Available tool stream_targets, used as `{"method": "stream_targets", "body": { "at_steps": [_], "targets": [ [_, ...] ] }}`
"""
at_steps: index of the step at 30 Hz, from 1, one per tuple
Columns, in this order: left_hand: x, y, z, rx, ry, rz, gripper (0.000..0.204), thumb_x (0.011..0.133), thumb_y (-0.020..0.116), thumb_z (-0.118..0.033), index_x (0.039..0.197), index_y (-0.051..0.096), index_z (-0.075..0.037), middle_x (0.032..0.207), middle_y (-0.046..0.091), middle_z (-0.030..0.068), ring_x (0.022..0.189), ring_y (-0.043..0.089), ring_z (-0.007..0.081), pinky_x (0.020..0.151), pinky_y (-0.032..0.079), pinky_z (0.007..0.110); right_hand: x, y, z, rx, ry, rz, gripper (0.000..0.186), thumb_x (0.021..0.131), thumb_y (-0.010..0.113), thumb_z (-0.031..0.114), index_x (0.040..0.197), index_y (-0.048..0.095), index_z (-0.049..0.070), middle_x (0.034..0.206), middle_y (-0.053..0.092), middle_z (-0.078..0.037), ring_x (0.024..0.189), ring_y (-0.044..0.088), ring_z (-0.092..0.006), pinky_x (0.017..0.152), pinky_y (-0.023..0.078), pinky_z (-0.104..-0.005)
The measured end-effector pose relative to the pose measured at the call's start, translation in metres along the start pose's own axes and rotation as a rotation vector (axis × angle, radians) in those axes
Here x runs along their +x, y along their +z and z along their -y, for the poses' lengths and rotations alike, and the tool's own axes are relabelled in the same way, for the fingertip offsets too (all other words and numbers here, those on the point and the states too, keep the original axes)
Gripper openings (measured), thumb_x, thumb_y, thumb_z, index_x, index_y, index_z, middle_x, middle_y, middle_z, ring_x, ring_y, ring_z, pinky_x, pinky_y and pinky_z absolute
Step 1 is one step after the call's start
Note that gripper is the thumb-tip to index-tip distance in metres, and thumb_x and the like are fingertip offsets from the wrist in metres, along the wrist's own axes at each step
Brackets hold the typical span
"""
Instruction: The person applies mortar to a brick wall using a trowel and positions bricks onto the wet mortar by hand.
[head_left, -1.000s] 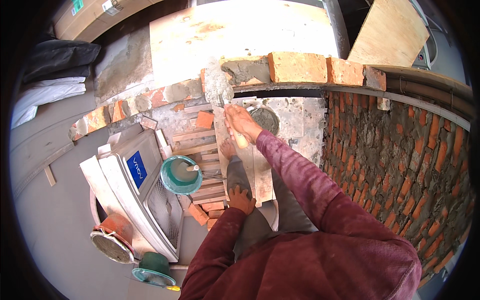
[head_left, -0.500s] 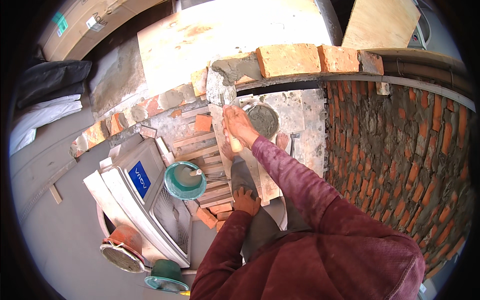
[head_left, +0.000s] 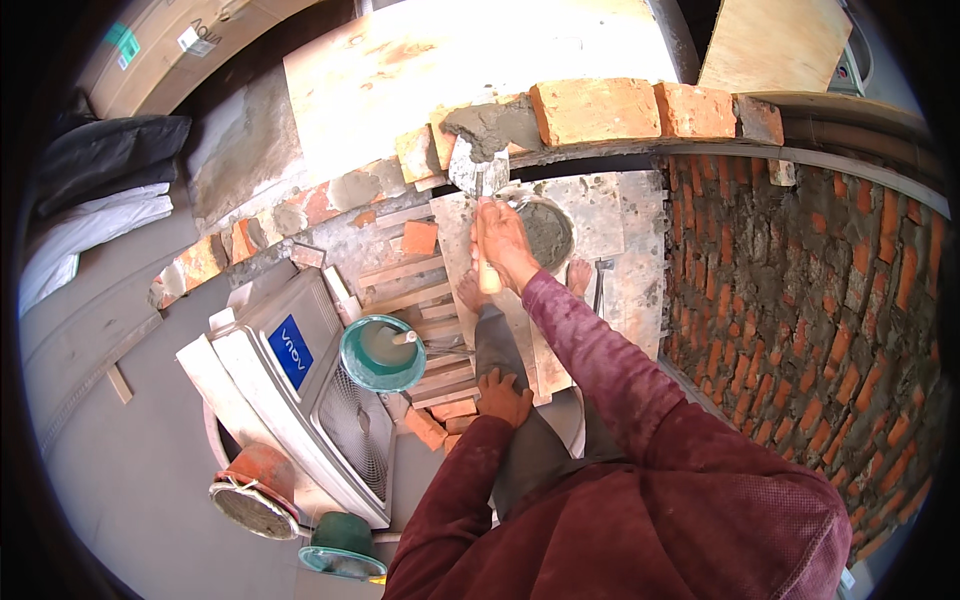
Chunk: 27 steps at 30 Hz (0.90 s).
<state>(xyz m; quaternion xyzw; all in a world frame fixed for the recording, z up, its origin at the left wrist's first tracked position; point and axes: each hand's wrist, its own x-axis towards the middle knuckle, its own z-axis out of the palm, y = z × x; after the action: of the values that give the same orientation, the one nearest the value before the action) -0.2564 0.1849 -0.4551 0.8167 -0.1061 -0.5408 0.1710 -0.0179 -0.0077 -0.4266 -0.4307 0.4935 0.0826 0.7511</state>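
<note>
My right hand is closed round the wooden handle of a trowel, whose mortar-smeared blade points away from me. The blade meets wet grey mortar on top of the brick course, left of a laid orange brick. Just right of that hand stands a round bucket of mortar, between my bare feet. My left hand rests on my knee with its fingers spread, holding nothing.
Left of my legs, a teal bucket of water stands by a white fan unit. Loose bricks lie beside wooden slats. On the right rises a rough brick wall. A bright board lies beyond the brick course.
The trowel blade has gone from the left end of the mortar to its near edge, and the mortar lies more heaped. My left hand stays on my knee. The view has shifted slightly.
</note>
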Motion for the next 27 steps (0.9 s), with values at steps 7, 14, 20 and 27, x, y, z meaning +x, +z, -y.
{"method": "stream_targets", "body": {
  "at_steps": [7,14,20,27],
  "targets": [
    [0.002,0.004,0.004,0.002,0.013,-0.031,0.054,0.083,0.064,-0.043,0.127,0.063,-0.011,0.148,0.042,0.0204,0.136,0.034,0.0428,0.105,0.041,0.056,0.005,-0.002,-0.005,-0.156,-0.069,-0.091,0.028,0.103,0.045,0.038,0.098,0.046,0.010,0.068,0.052,-0.004,0.042,0.049,-0.0145,0.034,0.042,-0.0319],
    [0.003,0.013,0.016,0.030,0.051,-0.048,0.054,0.083,0.064,-0.042,0.127,0.063,-0.011,0.146,0.044,0.0206,0.134,0.036,0.0428,0.109,0.038,0.054,0.000,-0.025,0.004,-0.083,-0.018,0.063,0.027,0.103,0.048,0.035,0.096,0.049,0.010,0.066,0.052,-0.003,0.041,0.048,-0.0136,0.034,0.042,-0.0301],
    [0.003,0.010,0.014,0.001,0.047,-0.040,0.053,0.083,0.064,-0.042,0.125,0.064,-0.010,0.145,0.044,0.0205,0.135,0.035,0.0427,0.110,0.037,0.052,-0.003,-0.046,0.027,-0.071,0.032,0.215,0.029,0.103,0.049,0.037,0.096,0.049,0.009,0.065,0.052,-0.003,0.041,0.046,-0.0122,0.034,0.042,-0.0284],
    [0.003,0.011,0.015,0.016,0.065,-0.046,0.052,0.082,0.065,-0.041,0.125,0.065,-0.011,0.146,0.044,0.0186,0.137,0.035,0.0407,0.107,0.041,0.053,-0.002,-0.059,0.023,-0.189,0.009,0.200,0.030,0.103,0.049,0.038,0.097,0.048,0.009,0.067,0.051,-0.002,0.040,0.047,-0.0119,0.032,0.041,-0.0280]
  ]
}}
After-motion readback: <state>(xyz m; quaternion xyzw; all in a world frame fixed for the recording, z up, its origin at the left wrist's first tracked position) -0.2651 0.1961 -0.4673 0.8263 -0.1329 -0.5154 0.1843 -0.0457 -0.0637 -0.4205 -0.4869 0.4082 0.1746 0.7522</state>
